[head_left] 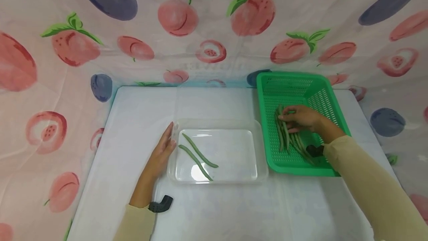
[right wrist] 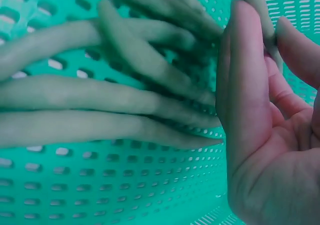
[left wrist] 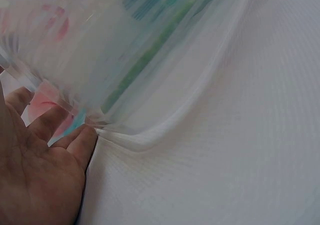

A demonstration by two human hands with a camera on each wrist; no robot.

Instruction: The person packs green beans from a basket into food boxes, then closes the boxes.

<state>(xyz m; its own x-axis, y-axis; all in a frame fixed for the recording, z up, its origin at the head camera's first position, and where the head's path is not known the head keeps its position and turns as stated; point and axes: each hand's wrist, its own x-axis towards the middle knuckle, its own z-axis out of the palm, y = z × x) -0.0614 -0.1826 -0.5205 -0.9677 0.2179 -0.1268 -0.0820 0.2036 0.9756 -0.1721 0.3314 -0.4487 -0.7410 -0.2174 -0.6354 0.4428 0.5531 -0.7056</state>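
A clear plastic container (head_left: 220, 124) sits on the white table with two green beans (head_left: 199, 152) lying in its left half. My left hand (head_left: 162, 150) rests against the container's left wall, its fingers extended along the outside. To the right, my right hand (head_left: 302, 117) reaches into a green perforated basket (head_left: 263, 125). Between its thumb and fingers it pinches a green bean (right wrist: 262, 10). Several other green beans (right wrist: 75, 92) lie on the basket floor below and beside that hand, partly hidden by it.
A white cover (head_left: 140, 114) lies over the table. Behind and at the sides hangs a fruit-printed cloth (head_left: 214, 21). Black wrist devices show on the left wrist (head_left: 160, 204) and the right wrist (head_left: 315, 151). The basket stands close to the container's right side.
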